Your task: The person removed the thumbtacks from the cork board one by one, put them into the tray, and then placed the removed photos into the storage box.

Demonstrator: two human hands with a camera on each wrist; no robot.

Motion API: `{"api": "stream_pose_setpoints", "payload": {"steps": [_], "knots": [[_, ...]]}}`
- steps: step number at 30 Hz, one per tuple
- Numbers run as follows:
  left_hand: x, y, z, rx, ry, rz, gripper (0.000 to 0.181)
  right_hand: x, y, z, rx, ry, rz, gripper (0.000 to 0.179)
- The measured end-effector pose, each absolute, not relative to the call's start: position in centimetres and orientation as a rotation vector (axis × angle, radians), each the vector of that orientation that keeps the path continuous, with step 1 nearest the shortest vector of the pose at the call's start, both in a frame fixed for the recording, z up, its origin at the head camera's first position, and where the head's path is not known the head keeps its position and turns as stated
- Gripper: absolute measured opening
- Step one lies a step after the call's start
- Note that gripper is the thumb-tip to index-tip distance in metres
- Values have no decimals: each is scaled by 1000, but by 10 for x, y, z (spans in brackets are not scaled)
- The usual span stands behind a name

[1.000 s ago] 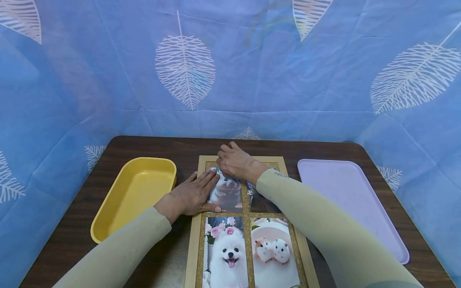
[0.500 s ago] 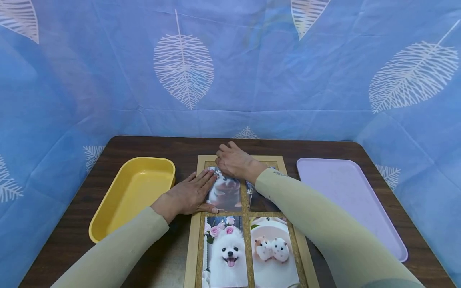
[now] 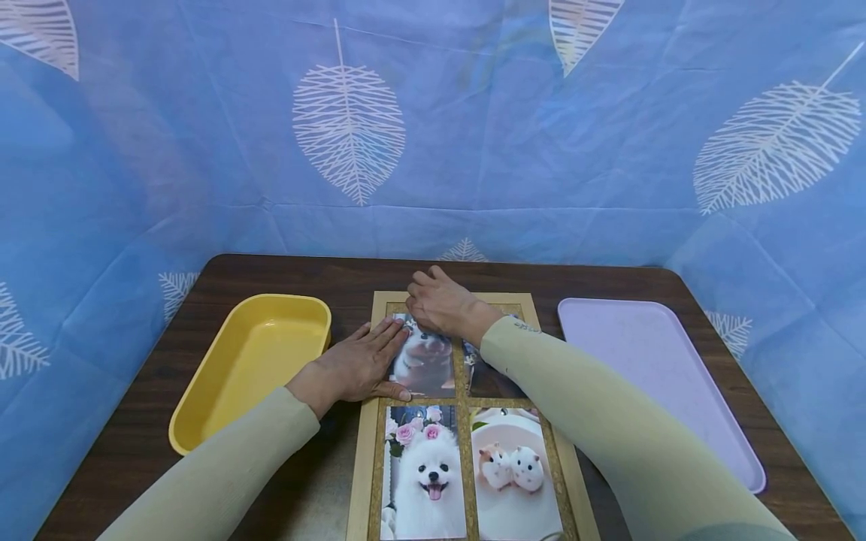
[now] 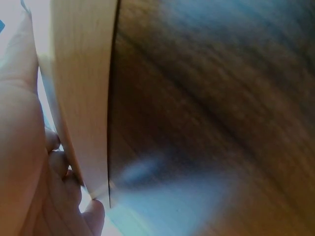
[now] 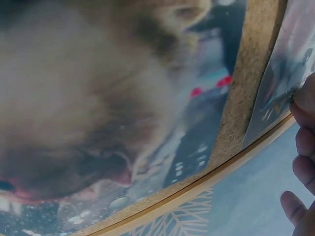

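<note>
A wood-framed corkboard lies on the table with photos in its sections. My left hand rests flat, fingers spread, on the frame and the left edge of the upper-left photo, which shows a pale furry animal. At that photo's top edge is my right hand, fingers bent, partly covering it. The right wrist view has the fingertips right at the photo's corner beside the cork strip; I cannot tell what they pinch. My right forearm partly hides the upper-right photo.
A yellow tray stands left of the board, close to my left hand. On the right lies a flat lilac tray. A white dog photo and a hamster photo fill the lower sections. Blue cloth hangs behind the table.
</note>
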State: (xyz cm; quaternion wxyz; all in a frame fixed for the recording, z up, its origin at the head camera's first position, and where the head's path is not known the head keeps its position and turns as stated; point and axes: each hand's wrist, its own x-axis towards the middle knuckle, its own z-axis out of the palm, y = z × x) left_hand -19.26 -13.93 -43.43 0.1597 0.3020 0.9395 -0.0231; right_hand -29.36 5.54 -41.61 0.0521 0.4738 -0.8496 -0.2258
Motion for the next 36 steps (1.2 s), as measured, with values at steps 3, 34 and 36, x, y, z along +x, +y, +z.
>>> {"api": "stream_pose_setpoints", "payload": {"steps": [3, 34, 36], "knots": [[-193, -139, -434, 868, 2685, -78, 110, -294, 56, -417, 1435, -2585, -686, 26], [-193, -138, -434, 850, 2683, -58, 111, -298, 57, -421, 1438, -2602, -672, 26], [-193, -138, -434, 849, 2683, -59, 111, -299, 57, -422, 1440, -2594, -671, 27]]}}
